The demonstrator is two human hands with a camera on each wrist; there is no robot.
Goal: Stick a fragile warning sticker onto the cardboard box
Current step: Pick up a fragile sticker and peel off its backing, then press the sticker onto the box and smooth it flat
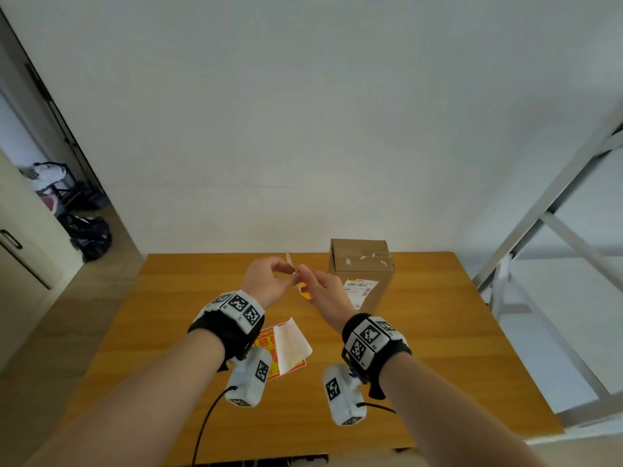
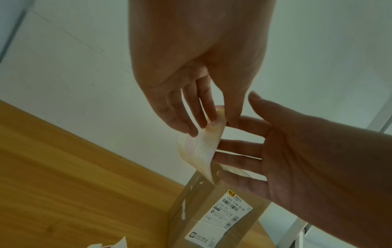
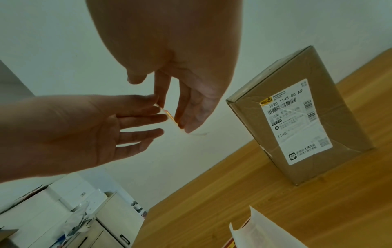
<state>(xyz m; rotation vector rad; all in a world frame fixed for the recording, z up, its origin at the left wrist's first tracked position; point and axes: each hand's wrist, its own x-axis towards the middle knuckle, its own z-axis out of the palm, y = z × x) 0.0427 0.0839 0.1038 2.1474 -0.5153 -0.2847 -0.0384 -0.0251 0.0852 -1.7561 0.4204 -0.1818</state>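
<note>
Both hands are raised above the wooden table point(image 1: 438, 332) and meet at a small fragile sticker point(image 1: 304, 293) point(image 2: 201, 151) point(image 3: 169, 115). My left hand point(image 1: 294, 275) point(image 2: 222, 120) pinches its pale curling backing paper between thumb and fingers. My right hand point(image 1: 305, 277) point(image 3: 176, 119) pinches the orange-red sticker edge. The two layers curl apart between the hands. The brown cardboard box point(image 1: 362, 264) point(image 2: 180, 209) point(image 3: 343, 109) stands upright at the back of the table, just right of the hands. A white shipping label is on its front.
A sheet of red and yellow stickers with a folded-back white liner point(image 1: 286, 345) point(image 3: 265, 234) lies on the table under my left wrist. A grey metal rack point(image 1: 539, 214) stands at the right. At the left are a doorway with black bags point(image 1: 87, 230) and a cabinet point(image 1: 20, 247).
</note>
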